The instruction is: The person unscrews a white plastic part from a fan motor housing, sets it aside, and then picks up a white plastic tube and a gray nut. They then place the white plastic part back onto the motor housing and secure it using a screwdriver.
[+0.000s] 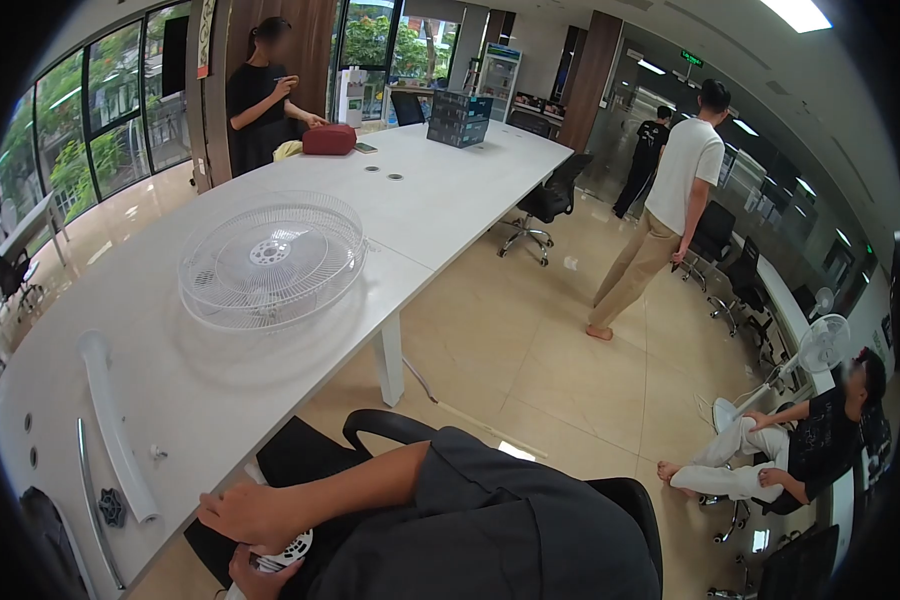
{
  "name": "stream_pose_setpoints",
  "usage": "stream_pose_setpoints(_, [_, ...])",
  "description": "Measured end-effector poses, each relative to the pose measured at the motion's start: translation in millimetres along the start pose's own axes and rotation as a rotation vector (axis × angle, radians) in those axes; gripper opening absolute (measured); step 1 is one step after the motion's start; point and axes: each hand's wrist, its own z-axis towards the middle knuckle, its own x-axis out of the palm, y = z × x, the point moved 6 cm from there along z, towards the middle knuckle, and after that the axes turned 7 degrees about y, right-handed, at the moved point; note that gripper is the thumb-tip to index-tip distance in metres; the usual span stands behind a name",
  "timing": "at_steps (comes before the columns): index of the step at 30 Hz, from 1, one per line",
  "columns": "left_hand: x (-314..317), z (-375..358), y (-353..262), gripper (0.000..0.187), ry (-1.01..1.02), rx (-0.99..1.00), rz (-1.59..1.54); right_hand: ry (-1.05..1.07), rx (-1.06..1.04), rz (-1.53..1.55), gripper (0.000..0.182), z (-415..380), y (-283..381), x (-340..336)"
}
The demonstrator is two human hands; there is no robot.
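Low at the bench (420, 190), the camera wearer's two bare hands meet over a white slotted fan housing (298, 545), held just off the bench's near edge beside the wearer's dark clothing. The left hand (260, 578) has its grip closed on the housing, thumb and fingers pinching it from below in the view; the right hand (255, 515) lies over the same piece with its knuckles bent, though its fingertips are hidden and whether they pinch anything cannot be told. On the bench near the hands rest a small white fitting (158, 453), a black star-shaped knob (111, 507), a long, slightly curved white plastic piece (120, 430) and, just beside the knob, a thin metal rod (92, 500). Farther up the bench from the grip, a round white wire fan guard (270, 255) lies flat. Well beyond it are a red case (329, 140), a phone (366, 148) and a dark box (459, 118), with a standing person (260, 100) in black touching the case. Across the floor (530, 340) from the hands, a person in a white shirt (685, 165) stands, and a seated person (820, 440) sits near an upright white fan (823, 343).
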Motion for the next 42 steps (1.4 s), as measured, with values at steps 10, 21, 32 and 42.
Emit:
stream_pose_setpoints(10, [6, 11, 5, 0.073, -0.046, -0.033, -0.099, 0.027, -0.028, -0.072, 0.048, -10, 5, -16])
stream_pose_setpoints(21, [-2, 5, 14, 0.110, -0.018, -0.063, 0.002, -0.270, 0.232, 0.031, 0.033, -16, -2, -109])
stream_pose_setpoints(32, [-10, 9, 9, 0.110, 0.009, -0.063, -0.075, -0.571, 0.427, 1.663, 0.026, 67, -192, -66])
stream_pose_setpoints(42, [-14, 11, 13, 0.106, -0.006, -0.076, -0.098, 0.152, 0.584, 0.598, 0.024, 224, -218, -60])
